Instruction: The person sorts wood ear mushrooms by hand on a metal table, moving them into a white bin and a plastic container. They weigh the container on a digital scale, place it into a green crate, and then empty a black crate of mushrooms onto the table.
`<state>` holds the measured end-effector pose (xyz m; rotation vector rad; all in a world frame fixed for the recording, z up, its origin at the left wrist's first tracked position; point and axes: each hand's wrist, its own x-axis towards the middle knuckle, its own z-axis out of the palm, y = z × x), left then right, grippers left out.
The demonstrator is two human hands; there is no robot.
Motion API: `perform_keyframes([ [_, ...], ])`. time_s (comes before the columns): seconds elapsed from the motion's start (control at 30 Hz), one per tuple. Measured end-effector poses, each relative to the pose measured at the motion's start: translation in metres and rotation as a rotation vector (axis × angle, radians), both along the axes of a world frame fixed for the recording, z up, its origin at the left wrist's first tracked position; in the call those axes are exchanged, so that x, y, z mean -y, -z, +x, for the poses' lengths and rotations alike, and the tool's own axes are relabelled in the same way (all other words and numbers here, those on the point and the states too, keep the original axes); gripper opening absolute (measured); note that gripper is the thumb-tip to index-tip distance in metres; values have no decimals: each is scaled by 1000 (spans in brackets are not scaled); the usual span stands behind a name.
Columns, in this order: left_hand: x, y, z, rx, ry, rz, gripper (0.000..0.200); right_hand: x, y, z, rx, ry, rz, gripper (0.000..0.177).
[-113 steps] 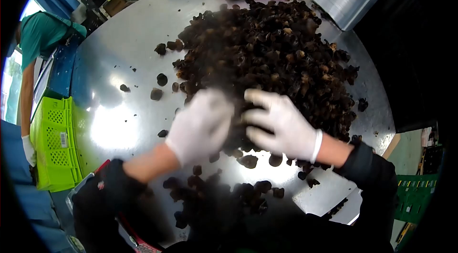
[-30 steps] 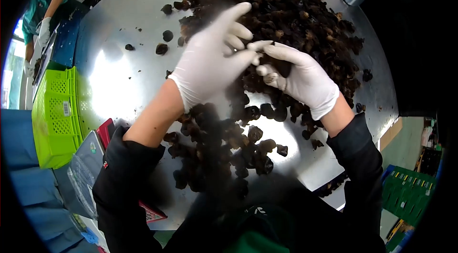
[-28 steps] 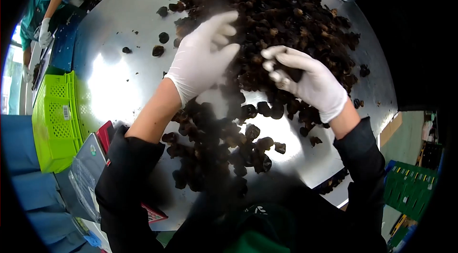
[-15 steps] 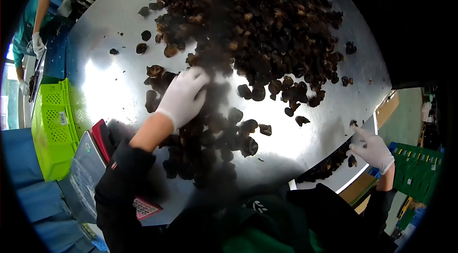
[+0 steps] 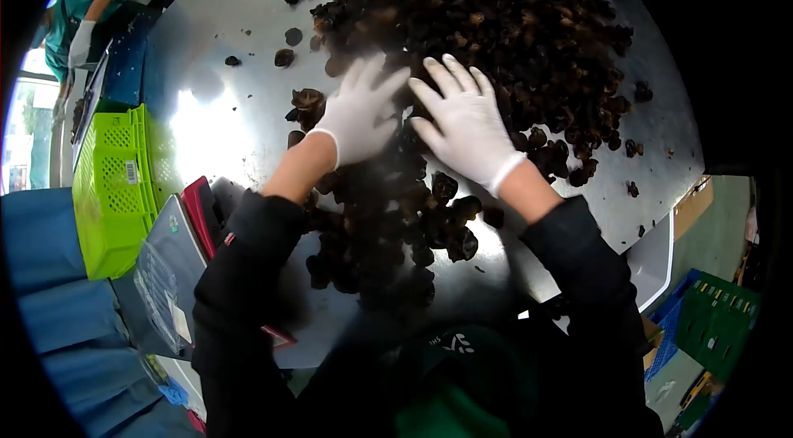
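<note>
- While two gloved hands, the left hand (image 5: 358,118) and the right hand (image 5: 472,131), reach over one tabletop (image 5: 198,79), the dark pieces (image 5: 284,57), too many to count, mostly form one big heap (image 5: 512,17) and one smaller heap (image 5: 376,227).
- One green crate (image 5: 116,198) stands beside the tabletop at the left.
- Both hands have their fingers (image 5: 440,77) spread; whether they touch any piece is hard to tell.
- The big heap lies just beyond the fingers, the smaller heap on the near side.
- Pieces point mixed ways; their long axes are too jumbled to tell.
</note>
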<state>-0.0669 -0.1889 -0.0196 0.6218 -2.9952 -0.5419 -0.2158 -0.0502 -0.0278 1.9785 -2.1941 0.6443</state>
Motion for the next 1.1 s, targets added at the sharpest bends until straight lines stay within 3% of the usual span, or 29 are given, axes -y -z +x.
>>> perform_keyframes([
  [0.07,-8,5,31,54,77,67,64,-2,3,18,-33,-79,118,48],
  [0.1,-19,-7,48,126,115,9,59,-11,5,29,71,-153,138,49],
  [0.33,-80,-69,131,288,63,116,49,-87,-16,93,313,-395,321,58],
  [0.4,-71,-71,124,149,8,223,41,-90,-21,93,368,-381,257,46],
  [0.5,-49,-61,98,-63,-86,105,38,-75,-18,75,399,-303,101,30],
  [0.6,-34,-33,76,-64,-48,-81,48,-50,-16,60,242,-102,89,44],
  [0.63,-42,-32,77,-5,14,34,50,-51,-8,60,190,-87,163,51],
  [0.67,-55,-34,83,56,79,151,53,-55,-10,62,339,-144,328,56],
  [0.7,-70,-33,93,95,85,249,54,-64,-9,70,336,-199,307,58],
  [0.77,-92,-48,117,186,90,133,56,-84,-14,88,315,-276,349,60],
  [0.87,-119,-52,148,266,-12,60,60,-108,-16,105,300,-309,388,56],
  [1.1,-188,-26,186,40,-220,93,54,-143,-9,126,226,-244,315,49],
])
